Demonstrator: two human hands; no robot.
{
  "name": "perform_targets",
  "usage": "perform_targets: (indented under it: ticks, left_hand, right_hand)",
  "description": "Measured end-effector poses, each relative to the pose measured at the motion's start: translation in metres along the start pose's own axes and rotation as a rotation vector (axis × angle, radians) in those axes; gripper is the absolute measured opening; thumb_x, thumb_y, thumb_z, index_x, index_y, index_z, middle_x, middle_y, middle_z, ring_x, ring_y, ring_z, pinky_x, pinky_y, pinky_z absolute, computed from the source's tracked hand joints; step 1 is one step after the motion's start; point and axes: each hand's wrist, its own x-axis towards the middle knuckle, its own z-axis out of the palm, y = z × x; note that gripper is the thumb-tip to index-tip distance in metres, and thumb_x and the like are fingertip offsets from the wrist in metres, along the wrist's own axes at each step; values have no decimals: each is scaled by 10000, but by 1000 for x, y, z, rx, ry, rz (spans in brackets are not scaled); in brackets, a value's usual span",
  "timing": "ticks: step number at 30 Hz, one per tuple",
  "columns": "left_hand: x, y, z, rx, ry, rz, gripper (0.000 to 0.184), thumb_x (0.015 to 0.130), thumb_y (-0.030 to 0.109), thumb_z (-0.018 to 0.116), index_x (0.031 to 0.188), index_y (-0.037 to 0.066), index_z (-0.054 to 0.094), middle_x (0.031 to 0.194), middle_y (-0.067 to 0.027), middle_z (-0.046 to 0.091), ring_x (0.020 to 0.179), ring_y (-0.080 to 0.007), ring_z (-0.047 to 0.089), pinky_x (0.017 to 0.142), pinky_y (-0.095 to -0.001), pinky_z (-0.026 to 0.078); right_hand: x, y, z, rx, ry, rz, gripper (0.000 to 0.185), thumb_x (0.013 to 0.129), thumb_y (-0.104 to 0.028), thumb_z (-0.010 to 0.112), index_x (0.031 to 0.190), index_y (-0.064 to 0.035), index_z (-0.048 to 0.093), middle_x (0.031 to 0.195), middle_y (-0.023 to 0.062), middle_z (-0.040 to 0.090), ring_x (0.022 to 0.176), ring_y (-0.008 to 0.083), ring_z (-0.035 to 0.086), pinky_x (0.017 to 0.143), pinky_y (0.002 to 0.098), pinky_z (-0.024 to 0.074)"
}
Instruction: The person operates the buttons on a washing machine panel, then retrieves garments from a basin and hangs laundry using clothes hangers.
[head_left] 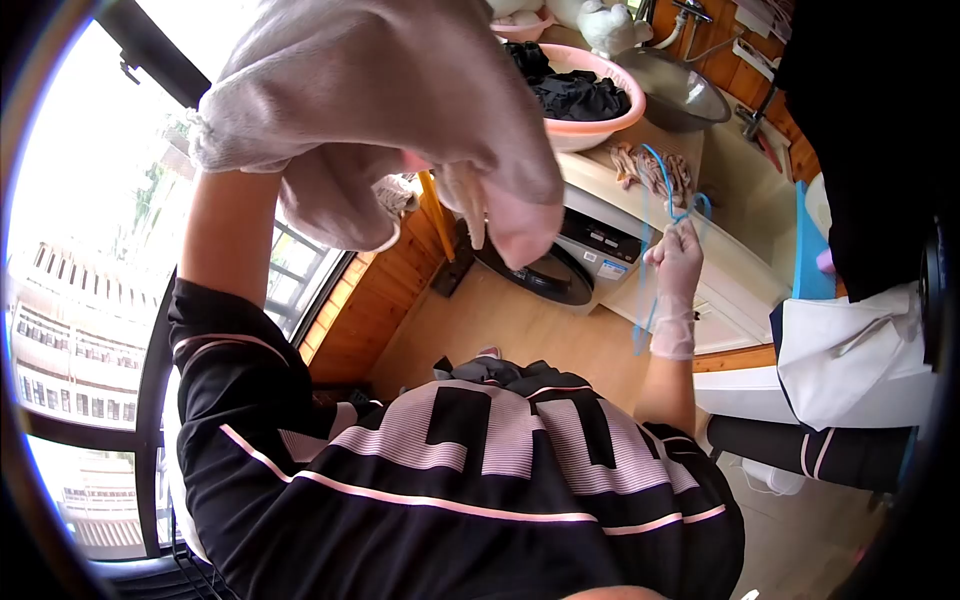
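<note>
A grey-pink soft garment (400, 90) hangs over my raised left arm (236, 235), covering the wrist and hand. My left hand is hidden under this cloth, so its fingers do not show. My right hand (678, 262), in a thin translucent glove, is closed around a blue wire clothes hanger (668, 175). The hanger's hook points up, past the front edge of the counter, and its thin wire drops beside my wrist. Just beyond the hook, a crumpled brownish patterned cloth (650, 172) lies on the counter.
A pink basin (592, 132) of dark clothes (580, 97) and a metal bowl (678, 90) stand on the counter. Below is a front-loading washing machine (600, 255). A white cloth (850, 340) hangs at right, near dark hanging fabric (850, 130). Windows (80, 300) line the left.
</note>
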Motion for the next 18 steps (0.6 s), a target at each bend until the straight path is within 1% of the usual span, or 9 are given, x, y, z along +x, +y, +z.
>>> perform_targets:
  ticks: [3,6,9,11,13,14,16,17,18]
  left_hand:
    - [19,1,11,52,-22,22,410,884,304,488,1197,46,428,1151,-139,500,1086,-284,474,955,-384,373]
    - [32,-1,26,93,-50,42,405,880,303,489,1188,45,434,1143,-140,502,1080,-287,476,949,-386,375]
    - [52,-5,42,148,-70,54,400,876,302,491,1178,45,439,1135,-141,505,1074,-290,478,943,-387,376]
    - [60,-7,50,168,-85,61,397,873,302,492,1172,44,443,1130,-141,507,1070,-292,479,940,-388,377]
    - [67,-6,56,188,-100,69,394,870,301,492,1165,44,446,1124,-142,508,1066,-294,481,936,-389,378]
    - [69,-6,57,191,-105,72,393,868,301,493,1162,44,448,1122,-142,509,1064,-295,481,934,-390,378]
    - [72,-7,59,205,-116,84,390,866,300,494,1156,44,452,1116,-143,511,1060,-297,483,930,-391,379]
    - [71,-6,59,199,-120,93,388,864,300,494,1153,43,454,1114,-143,512,1058,-298,483,928,-392,380]
    - [69,-4,59,200,-124,110,387,863,299,495,1149,43,456,1111,-143,513,1056,-299,484,926,-392,380]
  right_hand:
    - [-25,-16,9,100,53,3,123,961,-150,464,926,-48,523,537,-23,411,417,72,393,380,221,318]
    - [-30,-20,11,210,28,90,207,960,-227,524,805,-95,486,545,-31,398,434,74,388,378,200,232]
    - [-31,-12,23,408,36,188,214,956,-284,537,828,-117,497,543,-50,366,430,67,332,379,212,232]
    - [-38,-12,34,427,102,273,135,962,-211,503,855,-129,520,552,-55,361,441,52,320,382,209,236]
    - [-31,8,31,499,122,496,120,947,-152,478,843,-108,519,568,-40,409,434,67,355,371,217,257]
    - [-31,20,32,569,4,520,109,937,-136,476,862,-82,532,599,-22,449,459,87,405,391,227,307]
    - [-34,38,38,678,-120,532,183,923,-108,467,993,31,563,786,69,590,658,152,578,564,260,473]
    - [-41,26,44,741,-307,453,284,938,-130,437,1119,61,542,997,149,623,873,205,619,762,294,512]
    - [-47,13,47,785,-351,481,292,941,-136,430,1125,62,540,1021,157,620,894,215,618,782,304,511]
